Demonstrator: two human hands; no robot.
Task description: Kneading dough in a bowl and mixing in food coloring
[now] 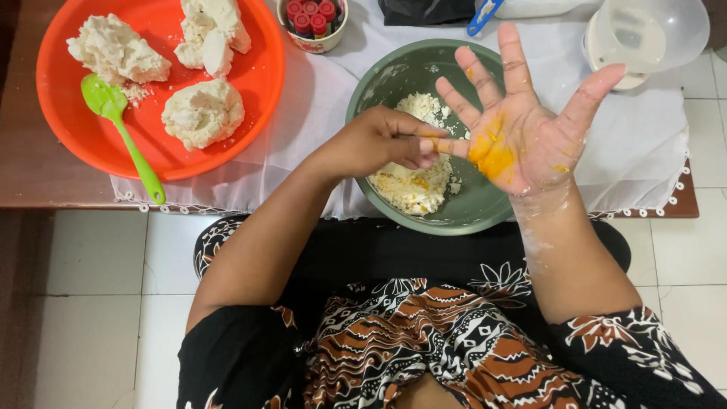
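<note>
My right hand (522,121) is raised palm up over a green bowl (386,79), fingers spread, with an orange-yellow smear on the palm and flour on the wrist. My left hand (382,140) has its fingers curled and pinches the little finger of my right hand. In the bowl lies crumbly white dough (416,185) tinted yellow in places.
An orange plate (257,83) at the left holds several white dough lumps (203,112) and a green spatula (125,129). A small cup of red-capped bottles (312,21) stands behind the bowl. A clear plastic container (644,38) sits at the right on the white cloth (644,151).
</note>
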